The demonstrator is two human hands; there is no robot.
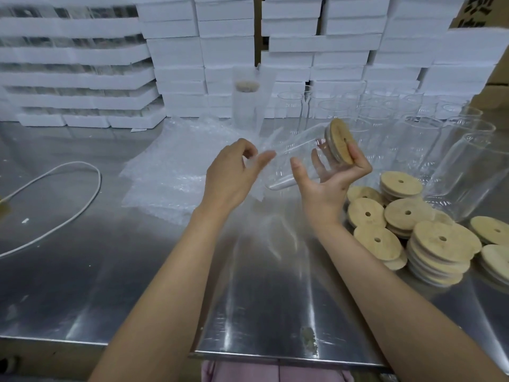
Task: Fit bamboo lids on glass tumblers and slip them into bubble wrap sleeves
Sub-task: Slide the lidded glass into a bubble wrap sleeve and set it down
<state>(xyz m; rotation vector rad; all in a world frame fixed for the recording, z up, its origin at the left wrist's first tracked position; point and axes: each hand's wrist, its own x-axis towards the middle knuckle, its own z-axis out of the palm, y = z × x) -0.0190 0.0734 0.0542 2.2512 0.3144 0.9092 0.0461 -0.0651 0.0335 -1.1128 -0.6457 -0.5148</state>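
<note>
My right hand (327, 177) cradles a clear glass tumbler (294, 158) that lies tilted, base toward the left, with a round bamboo lid (340, 140) fitted on its mouth at the upper right. My left hand (234, 175) hovers just left of the tumbler's base, fingers apart and blurred, holding nothing that I can see. Flat bubble wrap sleeves (170, 172) lie in a pile on the table behind and left of my left hand. Loose bamboo lids (407, 227) with centre holes are heaped at the right.
Several empty glass tumblers (413, 128) stand at the back right on the steel table (248, 299). One lidded, wrapped tumbler (246, 103) stands upright behind the sleeves. Stacks of white foam boxes (220, 51) wall off the back. A white cord (68, 194) loops at the left.
</note>
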